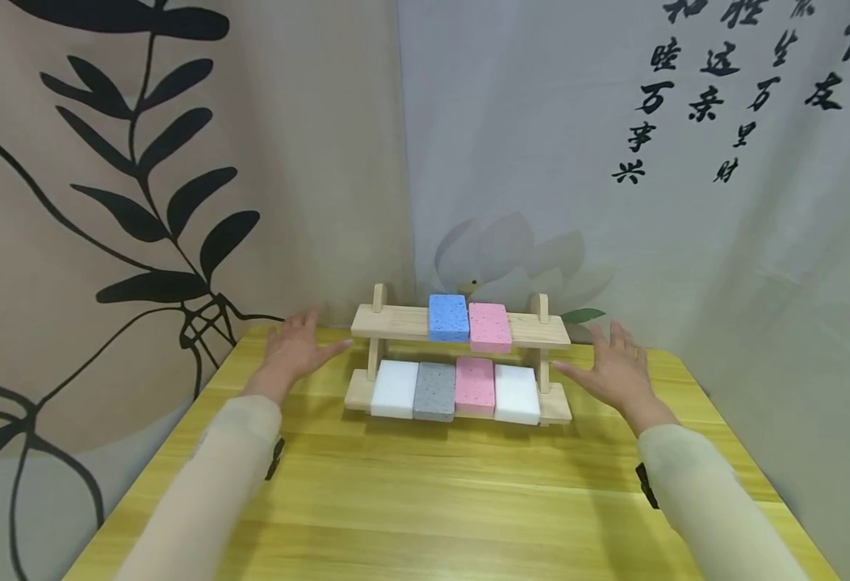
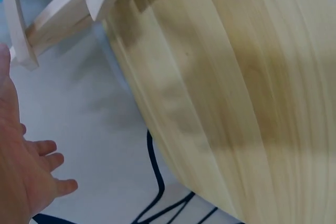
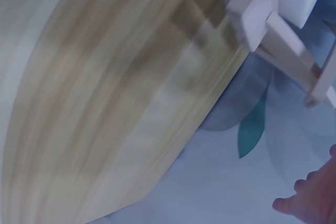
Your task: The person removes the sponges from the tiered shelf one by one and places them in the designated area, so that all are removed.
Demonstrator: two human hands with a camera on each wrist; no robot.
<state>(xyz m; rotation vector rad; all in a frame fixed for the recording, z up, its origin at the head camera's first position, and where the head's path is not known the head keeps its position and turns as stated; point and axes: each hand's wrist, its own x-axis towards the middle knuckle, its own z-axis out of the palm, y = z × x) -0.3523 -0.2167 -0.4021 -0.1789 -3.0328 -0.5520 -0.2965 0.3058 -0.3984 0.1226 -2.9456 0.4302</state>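
Note:
A two-tier wooden rack (image 1: 404, 322) stands toward the back of the table. On its upper shelf lie a blue sponge (image 1: 449, 318) and a pink sponge (image 1: 490, 328) side by side. The lower shelf carries a white sponge (image 1: 395, 389), a grey sponge (image 1: 435, 392), another pink sponge (image 1: 475, 386) and a second white sponge (image 1: 517, 394). My left hand (image 1: 296, 353) is spread beside the rack's left end, its thumb pointing at the upper shelf. At the right end my right hand (image 1: 617, 367) is likewise spread, thumb toward the rack. Neither holds anything.
The wooden table (image 1: 425, 492) has its back edge close to a cloth backdrop (image 1: 323, 161) with plant drawings and dark writing. Both forearms reach in from the front, with a dark strap (image 1: 275, 458) at the left wrist and another (image 1: 646, 486) at the right.

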